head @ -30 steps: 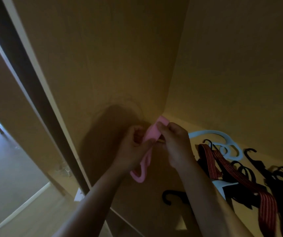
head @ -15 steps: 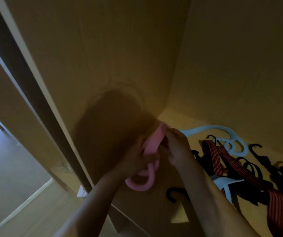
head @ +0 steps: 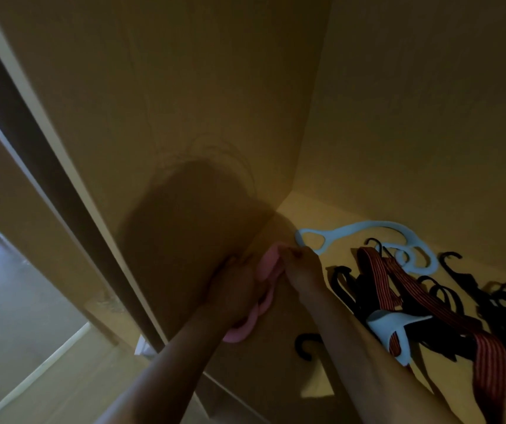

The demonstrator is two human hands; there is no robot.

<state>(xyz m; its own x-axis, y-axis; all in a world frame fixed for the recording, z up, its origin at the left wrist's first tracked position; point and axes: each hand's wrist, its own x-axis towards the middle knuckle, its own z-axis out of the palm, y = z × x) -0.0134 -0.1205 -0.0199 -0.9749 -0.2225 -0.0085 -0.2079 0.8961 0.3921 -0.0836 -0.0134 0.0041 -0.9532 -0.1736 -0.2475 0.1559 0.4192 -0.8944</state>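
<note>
At the far left stands the wardrobe's dark door edge (head: 46, 185), then its side panel (head: 184, 102). Our left grip (head: 239, 290) is clenched round the middle of the pink hanger (head: 271, 270), which is low in the wardrobe's corner, its hook curling out beneath the wrist. Our right grip (head: 303, 270) pinches the hanger's upper end, fingertips curled onto it. To the right, the wardrobe floor (head: 322, 214) holds a pale blue hanger (head: 352, 231), red-and-black striped straps (head: 380, 276) draped over a heap of black hangers (head: 459, 280), and a second pale blue hanger (head: 392, 325) nearer us.
</note>
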